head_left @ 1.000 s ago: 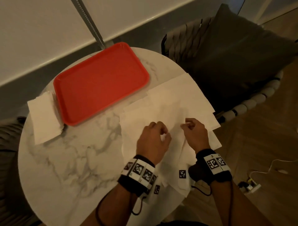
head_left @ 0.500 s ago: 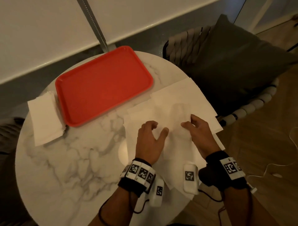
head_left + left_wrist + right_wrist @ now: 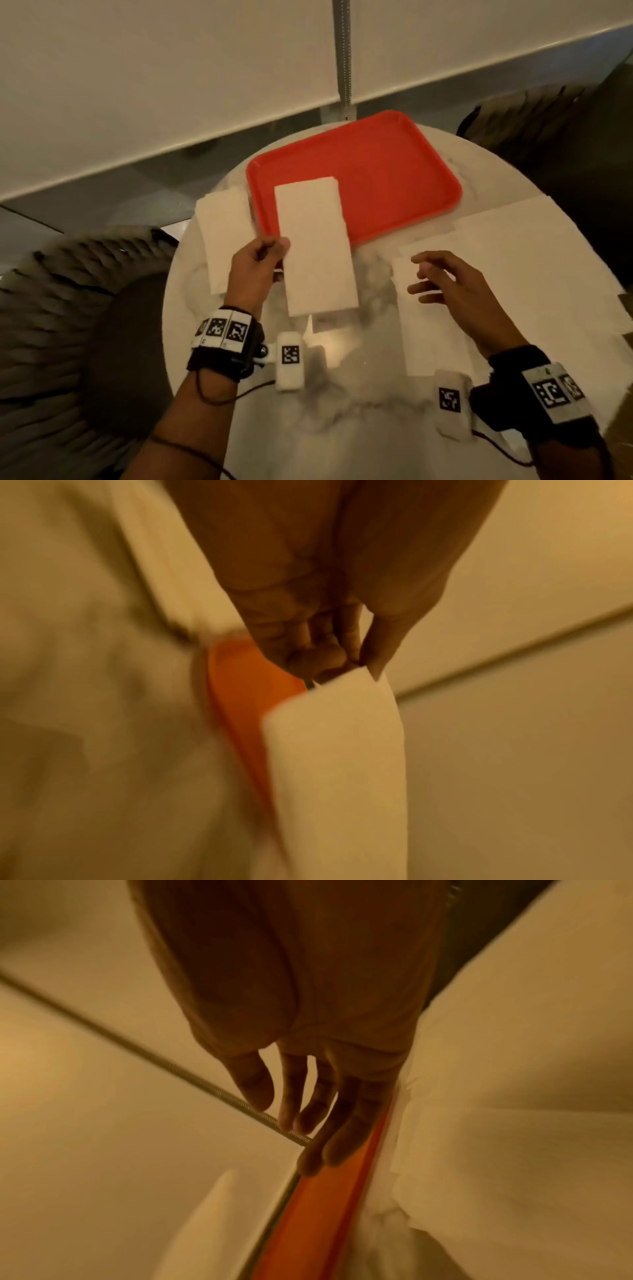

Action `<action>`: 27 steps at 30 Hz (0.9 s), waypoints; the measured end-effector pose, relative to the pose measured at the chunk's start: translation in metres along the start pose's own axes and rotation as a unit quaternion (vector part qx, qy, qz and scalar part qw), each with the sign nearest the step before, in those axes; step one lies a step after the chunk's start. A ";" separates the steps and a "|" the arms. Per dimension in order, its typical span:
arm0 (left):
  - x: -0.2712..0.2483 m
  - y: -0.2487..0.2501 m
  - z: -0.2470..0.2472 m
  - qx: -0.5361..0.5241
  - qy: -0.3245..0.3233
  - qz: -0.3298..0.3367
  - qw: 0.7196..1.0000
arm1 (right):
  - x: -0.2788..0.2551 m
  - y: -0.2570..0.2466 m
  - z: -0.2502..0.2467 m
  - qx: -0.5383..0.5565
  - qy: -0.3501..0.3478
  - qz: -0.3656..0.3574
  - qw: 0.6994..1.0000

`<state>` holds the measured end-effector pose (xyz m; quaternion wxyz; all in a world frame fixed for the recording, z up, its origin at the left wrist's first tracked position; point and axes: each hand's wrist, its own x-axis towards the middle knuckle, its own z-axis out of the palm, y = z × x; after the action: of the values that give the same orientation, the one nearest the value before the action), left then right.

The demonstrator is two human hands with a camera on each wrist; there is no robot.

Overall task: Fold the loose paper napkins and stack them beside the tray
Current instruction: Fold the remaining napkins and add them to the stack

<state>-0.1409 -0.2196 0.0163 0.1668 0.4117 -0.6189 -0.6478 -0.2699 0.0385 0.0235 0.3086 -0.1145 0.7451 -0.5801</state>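
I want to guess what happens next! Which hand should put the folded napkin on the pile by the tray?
Probably the left hand. It already pinches the folded napkin and is right next to the pile beside the tray. The right hand is open, holding nothing, over the loose napkins.

- A round white marble table (image 3: 342, 428) with grey veining fills the middle.
- Behind it runs a plain cream wall (image 3: 171, 68) above a grey lower band (image 3: 191, 171).
- A thin ridged metal rod (image 3: 343, 51) runs up the wall.
- Dark woven chairs, probably rope-backed, sit left (image 3: 68, 308) and right (image 3: 548, 113).
- Lighting is dim and warm.
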 end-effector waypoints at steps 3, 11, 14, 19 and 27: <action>0.052 0.003 -0.064 0.030 0.079 -0.010 0.996 | 0.005 0.016 0.021 -0.118 0.035 -0.012 0.992; 0.131 -0.024 -0.129 0.191 0.156 -0.053 0.968 | 0.000 0.063 0.045 -0.297 0.079 0.022 0.951; 0.139 -0.036 -0.132 0.245 0.169 -0.064 0.952 | -0.003 0.078 0.046 -0.385 0.087 0.031 0.918; 0.122 -0.021 -0.119 0.265 0.232 -0.074 0.933 | -0.013 0.089 0.046 -0.468 0.118 0.020 0.876; 0.018 0.000 -0.028 0.320 0.123 0.084 0.936 | -0.020 0.092 -0.001 -0.382 0.212 -0.013 0.899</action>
<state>-0.1309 -0.2508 0.0134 0.1547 0.4663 -0.8005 -0.3434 -0.2375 0.0777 -0.0561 0.0680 -0.1077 0.9558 -0.2650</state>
